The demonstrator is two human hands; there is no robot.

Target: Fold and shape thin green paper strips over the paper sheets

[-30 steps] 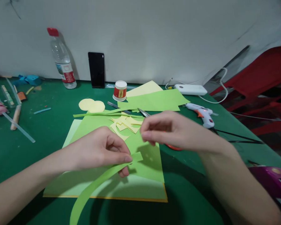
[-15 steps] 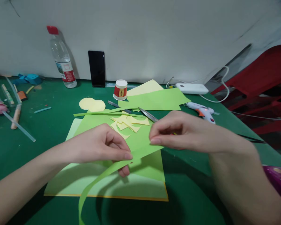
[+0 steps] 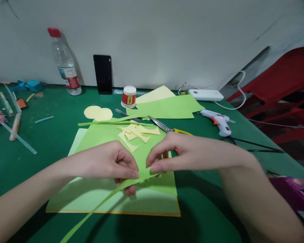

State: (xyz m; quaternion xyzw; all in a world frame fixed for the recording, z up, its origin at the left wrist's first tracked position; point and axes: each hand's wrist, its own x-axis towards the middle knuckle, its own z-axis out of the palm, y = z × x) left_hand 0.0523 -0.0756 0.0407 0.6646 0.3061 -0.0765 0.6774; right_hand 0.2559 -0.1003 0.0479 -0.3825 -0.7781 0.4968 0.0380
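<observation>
A long green paper strip [image 3: 101, 203] is pinched in my left hand [image 3: 114, 163], its loose tail running down to the bottom edge. My right hand [image 3: 172, 153] is closed on the same strip's wider end, close to the left fingertips. Under both hands lies a stack of green paper sheets [image 3: 108, 199], with yellow paper scraps [image 3: 134, 133] on top. Scissors [image 3: 162, 125] with yellow handles lie partly behind my right hand. Two thin green strips [image 3: 116, 120] rest across the stack's far edge, beside yellow paper circles [image 3: 98, 113].
At the back stand a water bottle [image 3: 66, 67], a phone [image 3: 102, 74] and a paper cup [image 3: 129, 97]. More green paper [image 3: 167, 108] lies beyond the scissors. On the right are a glue gun [image 3: 219, 121], a white power strip [image 3: 205, 95] and a purple object [image 3: 292, 192]. Glue sticks [image 3: 19, 138] lie left.
My right hand has moved left and down, bringing the strip's wide end near my left hand. The strip's tail has swung left and straightened. More of the scissors shows.
</observation>
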